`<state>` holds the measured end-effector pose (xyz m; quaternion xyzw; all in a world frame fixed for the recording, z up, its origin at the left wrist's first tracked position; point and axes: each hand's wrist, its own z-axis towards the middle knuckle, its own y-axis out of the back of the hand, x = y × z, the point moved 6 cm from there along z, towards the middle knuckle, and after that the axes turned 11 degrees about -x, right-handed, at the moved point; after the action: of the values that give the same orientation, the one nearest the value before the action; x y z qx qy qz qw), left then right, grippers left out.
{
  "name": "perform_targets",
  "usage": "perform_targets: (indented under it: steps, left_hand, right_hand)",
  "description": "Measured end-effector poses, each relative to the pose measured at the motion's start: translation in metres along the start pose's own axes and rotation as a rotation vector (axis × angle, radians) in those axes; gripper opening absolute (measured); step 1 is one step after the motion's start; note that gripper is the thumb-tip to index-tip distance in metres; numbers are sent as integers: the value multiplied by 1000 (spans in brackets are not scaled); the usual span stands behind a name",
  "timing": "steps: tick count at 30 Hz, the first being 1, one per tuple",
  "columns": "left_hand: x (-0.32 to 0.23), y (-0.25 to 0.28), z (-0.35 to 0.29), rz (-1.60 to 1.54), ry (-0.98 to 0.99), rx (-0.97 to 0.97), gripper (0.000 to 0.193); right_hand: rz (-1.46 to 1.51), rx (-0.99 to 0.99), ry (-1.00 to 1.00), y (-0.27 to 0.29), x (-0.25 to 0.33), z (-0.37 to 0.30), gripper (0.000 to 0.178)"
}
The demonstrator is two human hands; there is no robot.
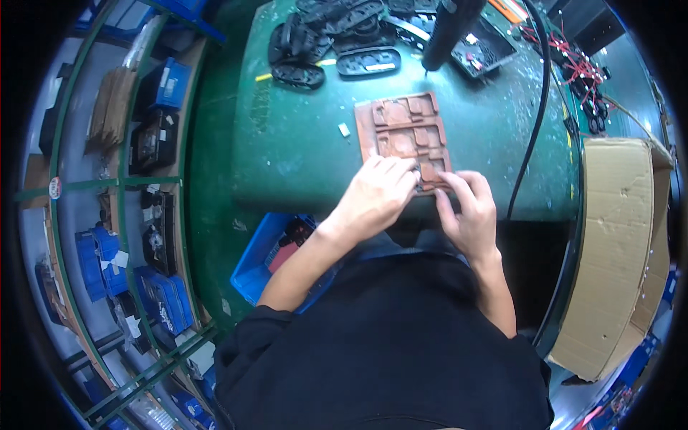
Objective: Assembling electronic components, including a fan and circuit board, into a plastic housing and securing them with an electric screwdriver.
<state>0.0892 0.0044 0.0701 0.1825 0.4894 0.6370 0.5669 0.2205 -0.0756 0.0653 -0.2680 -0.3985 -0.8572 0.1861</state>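
A reddish-brown tray with several shaped recesses lies flat on the green table. My left hand rests over its near left part, fingers bent together at a near recess. A small dark bit shows by those fingertips, too little of it to name. At the near right corner of the tray is my right hand, its thumb and forefinger apart, tips close to the tray's edge. Nothing plainly shows between them. Left of the tray lies a small white piece.
Black plastic housings pile up at the table's far side. A dark tool hangs near a black parts tray. A black cable crosses the right side. Below the table's edge sits a blue bin; a cardboard box stands right.
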Motion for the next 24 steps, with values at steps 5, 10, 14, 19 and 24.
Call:
perform_targets:
  steps: [5, 10, 14, 19, 24]
  left_hand:
    - [26, 23, 25, -152, -26, -252, 20]
    - [131, 31, 76, 344, 19, -355, 40]
    - [180, 8, 82, 294, -56, -134, 39]
    - [175, 32, 76, -7, 201, -314, 26]
    - [195, 59, 20, -1004, 911, -458, 8]
  right_hand:
    - [-2, -129, -26, 17, -3, -4, 26]
    - [73, -141, -75, 24, 4, -3, 24]
    - [88, -156, -113, 31, 10, -10, 24]
    - [118, -163, -198, 36, 4, -21, 21]
    - [202, -189, -288, 34, 3, -10, 20]
